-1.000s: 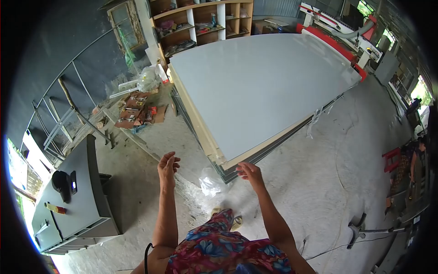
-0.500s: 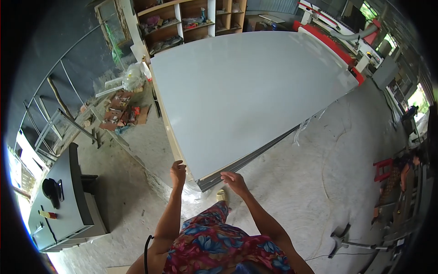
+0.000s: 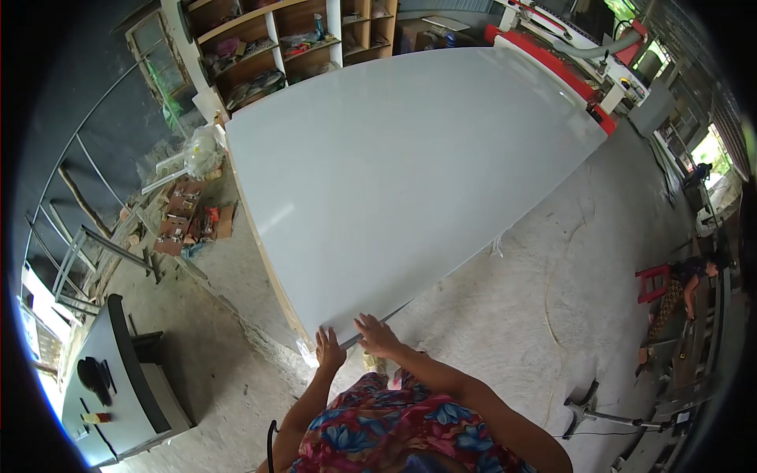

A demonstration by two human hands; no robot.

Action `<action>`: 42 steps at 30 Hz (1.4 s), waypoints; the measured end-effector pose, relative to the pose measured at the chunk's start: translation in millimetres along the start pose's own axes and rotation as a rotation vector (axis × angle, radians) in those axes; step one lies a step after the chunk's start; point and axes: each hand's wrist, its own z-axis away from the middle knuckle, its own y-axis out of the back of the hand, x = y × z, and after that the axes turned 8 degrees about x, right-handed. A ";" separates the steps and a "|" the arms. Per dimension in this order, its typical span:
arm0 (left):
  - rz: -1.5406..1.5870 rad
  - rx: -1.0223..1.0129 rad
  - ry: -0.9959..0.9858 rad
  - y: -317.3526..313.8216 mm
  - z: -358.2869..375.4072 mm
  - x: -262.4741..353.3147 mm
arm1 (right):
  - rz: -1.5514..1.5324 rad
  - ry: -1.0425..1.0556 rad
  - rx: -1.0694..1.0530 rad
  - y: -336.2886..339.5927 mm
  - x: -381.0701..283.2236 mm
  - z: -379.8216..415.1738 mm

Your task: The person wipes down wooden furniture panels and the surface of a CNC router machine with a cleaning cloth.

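Note:
A large grey sheet [image 3: 394,158] lies flat and spreads from just in front of me back to the red and white machine. At its near left corner my left hand [image 3: 330,347] rests on the edge, fingers spread. Just to the right, my right hand [image 3: 378,335] lies on the near edge with its fingers stretched out. The two hands are apart. A thin dark strip shows below the sheet's edge beside my right hand. Pale wood runs along the sheet's left side.
A grey cabinet [image 3: 130,378] with a black object stands at left. Shelves [image 3: 272,39] and the red machine [image 3: 544,59] are behind. Tools lie on brown boards [image 3: 183,213] on the floor. A person [image 3: 688,292] is at far right near a red stool [image 3: 653,284].
The grey sheet's near edge has come closer to me and covers more of the dark layers below. Both hands have moved lower and nearer each other, onto the sheet. The view has shifted slightly.

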 end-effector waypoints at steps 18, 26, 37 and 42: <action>-0.008 -0.079 0.337 9.0 -2.2 51.1 | 0.031 0.588 0.106 -4.7 85.6 -97.9; 0.025 0.015 0.539 -18.4 -29.6 123.8 | 0.058 0.461 0.457 133.1 275.1 -229.5; -0.012 0.001 0.642 -34.5 -38.4 164.0 | 0.607 -0.364 0.825 254.0 583.5 -95.7; 0.028 0.017 0.680 -31.7 -36.9 181.2 | 0.603 -0.913 0.529 232.6 553.2 -47.0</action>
